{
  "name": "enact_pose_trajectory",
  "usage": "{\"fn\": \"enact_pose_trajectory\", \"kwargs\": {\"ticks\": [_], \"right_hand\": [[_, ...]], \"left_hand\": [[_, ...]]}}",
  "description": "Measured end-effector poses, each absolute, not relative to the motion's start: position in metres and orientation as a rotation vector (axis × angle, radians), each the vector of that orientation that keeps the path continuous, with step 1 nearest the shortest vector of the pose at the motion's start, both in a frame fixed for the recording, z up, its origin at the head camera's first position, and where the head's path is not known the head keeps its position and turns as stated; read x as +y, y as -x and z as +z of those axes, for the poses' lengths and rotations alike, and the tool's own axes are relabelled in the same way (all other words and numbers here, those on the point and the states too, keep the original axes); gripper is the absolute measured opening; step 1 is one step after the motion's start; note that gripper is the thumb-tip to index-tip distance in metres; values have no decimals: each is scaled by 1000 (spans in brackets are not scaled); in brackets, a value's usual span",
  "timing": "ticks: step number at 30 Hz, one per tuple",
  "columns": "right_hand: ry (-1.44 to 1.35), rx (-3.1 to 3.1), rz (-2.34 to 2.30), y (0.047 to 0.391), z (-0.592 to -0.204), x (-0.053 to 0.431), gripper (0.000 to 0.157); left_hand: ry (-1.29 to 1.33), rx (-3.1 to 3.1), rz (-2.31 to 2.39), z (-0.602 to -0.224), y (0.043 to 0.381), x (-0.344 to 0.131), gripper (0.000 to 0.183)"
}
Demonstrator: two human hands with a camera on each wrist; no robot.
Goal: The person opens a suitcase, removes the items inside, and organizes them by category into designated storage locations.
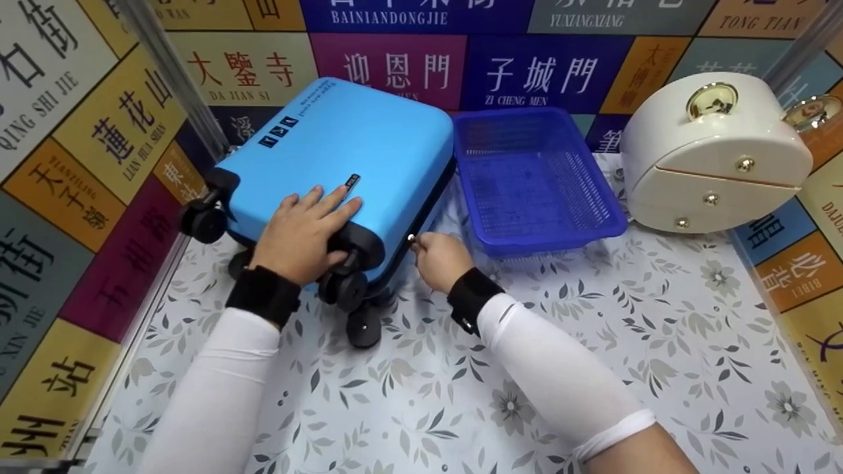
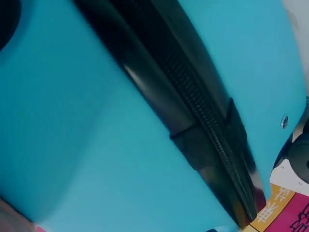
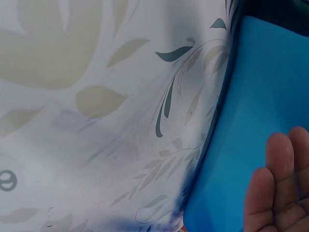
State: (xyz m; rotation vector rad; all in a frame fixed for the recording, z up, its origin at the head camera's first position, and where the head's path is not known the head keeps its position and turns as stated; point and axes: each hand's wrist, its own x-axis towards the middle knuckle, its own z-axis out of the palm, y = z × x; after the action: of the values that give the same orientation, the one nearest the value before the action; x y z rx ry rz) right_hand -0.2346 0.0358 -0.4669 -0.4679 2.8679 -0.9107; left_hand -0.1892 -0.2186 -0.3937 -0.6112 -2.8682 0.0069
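Note:
A light blue hard-shell suitcase (image 1: 369,138) with black corner guards and wheels lies on its side on the patterned cloth. My left hand (image 1: 299,230) rests on its top face with fingers spread, close to the near corner guard. At the near right edge, my right hand (image 1: 440,260) pinches a small shiny zipper pull (image 1: 411,237) on the black zipper band. In the left wrist view, the zipper (image 2: 193,96) runs along the suitcase's side with its teeth meshed. Fingers (image 3: 280,150) of my right hand show against the blue shell in the right wrist view.
A blue plastic basket (image 1: 484,243) stands directly right of the suitcase. Farther right is a cream rounded case (image 1: 718,151) with gold knobs and drawers. Printed panels (image 1: 395,72) wall in the back and both sides. Leaf-patterned cloth (image 1: 421,395) covers the table.

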Motion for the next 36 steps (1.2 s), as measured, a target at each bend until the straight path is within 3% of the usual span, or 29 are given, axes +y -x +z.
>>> {"fn": "enact_pose_trajectory", "kwargs": {"ticks": [27, 36], "right_hand": [[513, 2893, -905, 245, -467, 45, 28], [558, 2867, -964, 234, -469, 45, 28]], "left_hand": [[350, -2957, -7, -391, 182, -186, 92], [270, -2978, 61, -393, 190, -176, 92]]}}
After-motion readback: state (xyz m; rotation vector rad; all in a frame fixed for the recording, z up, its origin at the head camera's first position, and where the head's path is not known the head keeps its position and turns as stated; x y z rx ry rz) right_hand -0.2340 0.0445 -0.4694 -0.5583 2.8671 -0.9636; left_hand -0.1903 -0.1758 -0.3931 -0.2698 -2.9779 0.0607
